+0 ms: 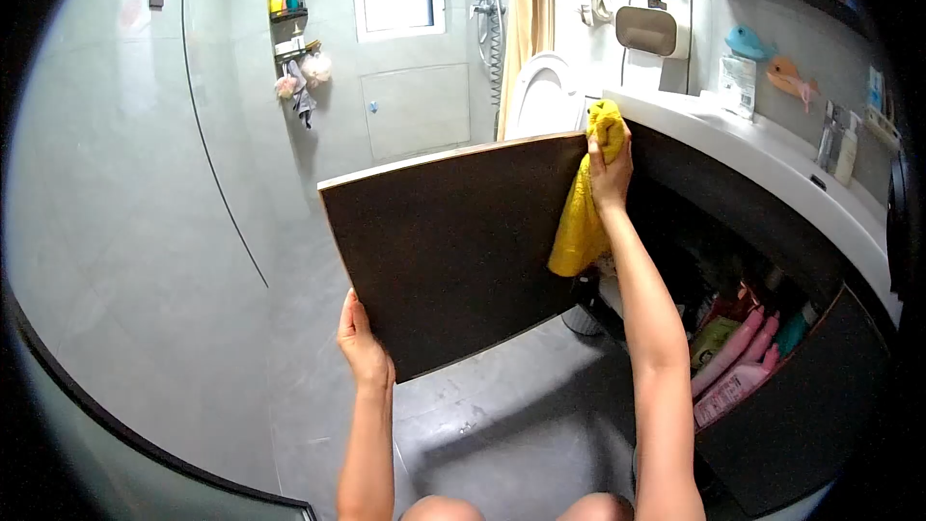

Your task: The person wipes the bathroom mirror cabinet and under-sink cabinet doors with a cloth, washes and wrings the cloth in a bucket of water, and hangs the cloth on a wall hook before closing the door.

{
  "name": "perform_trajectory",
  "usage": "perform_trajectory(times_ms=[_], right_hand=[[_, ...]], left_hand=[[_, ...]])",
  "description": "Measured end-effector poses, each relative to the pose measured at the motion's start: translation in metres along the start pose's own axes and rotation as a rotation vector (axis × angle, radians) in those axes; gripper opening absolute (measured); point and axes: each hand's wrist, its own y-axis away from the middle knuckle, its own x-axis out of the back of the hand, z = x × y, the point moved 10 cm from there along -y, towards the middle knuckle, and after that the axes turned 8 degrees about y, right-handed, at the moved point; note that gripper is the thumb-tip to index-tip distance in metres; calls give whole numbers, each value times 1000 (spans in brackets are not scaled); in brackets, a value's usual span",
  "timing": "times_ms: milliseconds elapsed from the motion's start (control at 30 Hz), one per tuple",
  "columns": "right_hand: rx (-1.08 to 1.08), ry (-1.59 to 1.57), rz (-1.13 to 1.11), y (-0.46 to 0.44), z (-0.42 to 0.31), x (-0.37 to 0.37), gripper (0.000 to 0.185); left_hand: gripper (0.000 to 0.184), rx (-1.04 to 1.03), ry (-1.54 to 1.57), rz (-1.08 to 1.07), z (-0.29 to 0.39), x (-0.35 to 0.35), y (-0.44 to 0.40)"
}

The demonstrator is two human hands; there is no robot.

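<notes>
A dark cabinet door point(453, 251) with a pale top edge stands swung open from the vanity. My left hand point(366, 342) grips its outer edge near the lower corner, with the fingers partly hidden behind the panel. At the door's upper corner on the vanity side, my right hand point(611, 169) is closed around a yellow cloth point(577, 232). Part of the cloth is bunched above my fingers, and the rest hangs down over the door's inner face. Whatever touches the hinge side is hidden by the cloth and my right arm.
Pink-capped bottles and packets point(733, 367) fill the open cabinet on the right, beneath a white washbasin point(772, 150). Behind the door stands a toilet with its lid raised point(545, 92). A glass panel point(116, 183) rises on the left above grey floor tiles point(453, 434).
</notes>
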Motion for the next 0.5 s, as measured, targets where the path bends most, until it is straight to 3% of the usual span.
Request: perform_trajectory(times_ms=[67,100,167,300,333,467,500], right_hand=[[-121,-63,160,16,-7,-6,61],[27,21,214,27,-46,-8,59],[135,-34,170,56,-116,-19,56],[417,-69,26,116,-271,-32,66],[496,-71,-9,135,-294,-45,72],[737,-131,-76,206,-345,-61,57],[836,-202,-133,229,-349,-63,58]], left_hand=[[43,-16,59,-19,1,-3,5],[43,-27,53,-7,4,-3,6],[42,8,84,-28,6,-5,9],[60,132,121,-14,-2,5,7],[75,187,157,13,-6,8,7],[83,237,354,-83,-8,12,4],[81,247,444,116,-5,14,10]])
